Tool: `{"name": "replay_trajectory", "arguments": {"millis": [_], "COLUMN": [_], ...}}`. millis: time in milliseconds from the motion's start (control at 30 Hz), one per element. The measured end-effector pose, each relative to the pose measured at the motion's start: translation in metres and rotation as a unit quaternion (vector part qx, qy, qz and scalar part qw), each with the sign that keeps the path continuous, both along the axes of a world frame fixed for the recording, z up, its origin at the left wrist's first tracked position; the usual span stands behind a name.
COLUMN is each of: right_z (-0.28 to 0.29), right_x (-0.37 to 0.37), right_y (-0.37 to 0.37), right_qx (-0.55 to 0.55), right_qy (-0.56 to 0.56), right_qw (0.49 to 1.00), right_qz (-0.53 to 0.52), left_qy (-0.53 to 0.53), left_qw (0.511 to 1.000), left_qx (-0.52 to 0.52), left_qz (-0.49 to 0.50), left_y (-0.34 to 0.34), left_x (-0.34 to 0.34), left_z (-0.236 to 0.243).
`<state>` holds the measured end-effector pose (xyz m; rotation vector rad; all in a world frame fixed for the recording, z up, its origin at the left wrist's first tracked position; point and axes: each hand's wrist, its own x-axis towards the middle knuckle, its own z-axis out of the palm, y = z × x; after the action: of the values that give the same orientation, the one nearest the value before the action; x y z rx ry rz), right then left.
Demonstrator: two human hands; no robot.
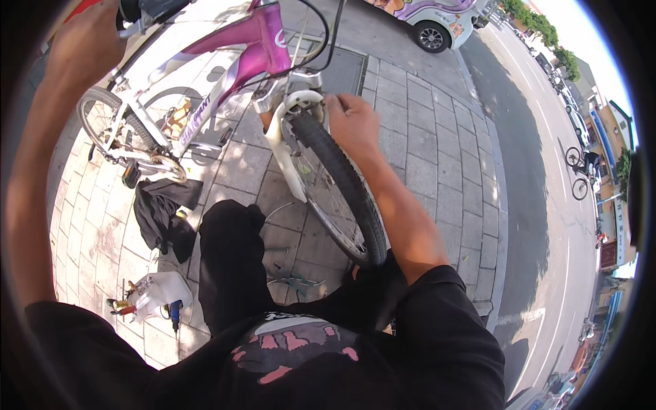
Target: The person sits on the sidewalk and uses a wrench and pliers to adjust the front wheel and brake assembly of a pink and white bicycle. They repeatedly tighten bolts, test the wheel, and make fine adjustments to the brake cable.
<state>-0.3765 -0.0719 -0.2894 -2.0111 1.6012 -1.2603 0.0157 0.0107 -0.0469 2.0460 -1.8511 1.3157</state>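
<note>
A bicycle with a purple and white frame (256, 60) stands before me, its front wheel (345, 181) pointing back between my legs. At the upper left my left hand (89, 44) is closed around the end of the handlebar (128, 15), beside the brake lever. My right hand (352, 124) is at the top of the white front fork (287, 160), just right of the tyre. Its fingers are pinched together by the brake area, and what they hold is hidden. A dark cable (331, 34) loops down above the wheel.
On the paving, a black cloth (160, 215) lies left of my knee. A white bag (158, 292) with several hand tools is nearer me. Teal-handled pliers (298, 281) lie between my legs. A parked vehicle (444, 24) stands beyond, with a road (567, 225) at the right.
</note>
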Motion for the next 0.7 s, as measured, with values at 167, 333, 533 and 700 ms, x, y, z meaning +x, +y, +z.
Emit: {"name": "replay_trajectory", "arguments": {"millis": [167,333,533,700], "right_z": [0.002,0.051,0.001,-0.029], "right_x": [-0.035,-0.058,-0.053,-0.057], "right_y": [-0.012,0.009,0.12,0.141], "right_qx": [-0.018,-0.061,-0.126,-0.165], "right_qy": [-0.006,0.026,0.186,0.221], "right_qw": [0.998,0.995,0.974,0.961], "right_qz": [0.06,0.079,0.027,-0.024], "left_qy": [0.046,0.057,0.123,0.248], "left_qw": [0.998,0.997,0.984,0.957], "left_qx": [0.045,0.055,0.121,0.14], "left_qz": [0.022,0.013,-0.045,-0.062], "left_y": [0.006,0.0,0.027,0.049], "left_x": [-0.059,-0.05,-0.053,-0.059], "left_z": [0.012,0.011,0.026,0.03]}}
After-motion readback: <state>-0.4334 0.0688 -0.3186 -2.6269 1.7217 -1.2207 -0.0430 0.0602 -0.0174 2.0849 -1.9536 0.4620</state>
